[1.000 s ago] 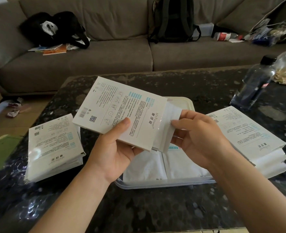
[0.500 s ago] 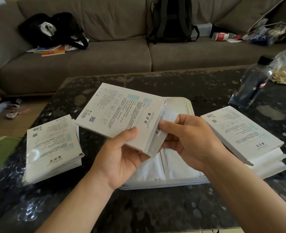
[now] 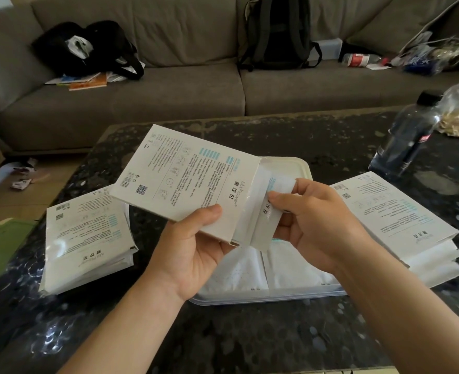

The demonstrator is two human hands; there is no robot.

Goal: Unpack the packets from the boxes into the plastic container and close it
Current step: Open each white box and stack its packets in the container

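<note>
White box (image 3: 185, 174) — "MX Flower" label.

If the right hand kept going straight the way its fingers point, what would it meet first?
The right hand pinches a white packet sticking out of the box. Its fingers point left, so it would probably meet the box's open end first; depth is unclear.

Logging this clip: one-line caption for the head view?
Left hand holds a box; right hand pinches a packet at its open end above the plastic container.
</note>
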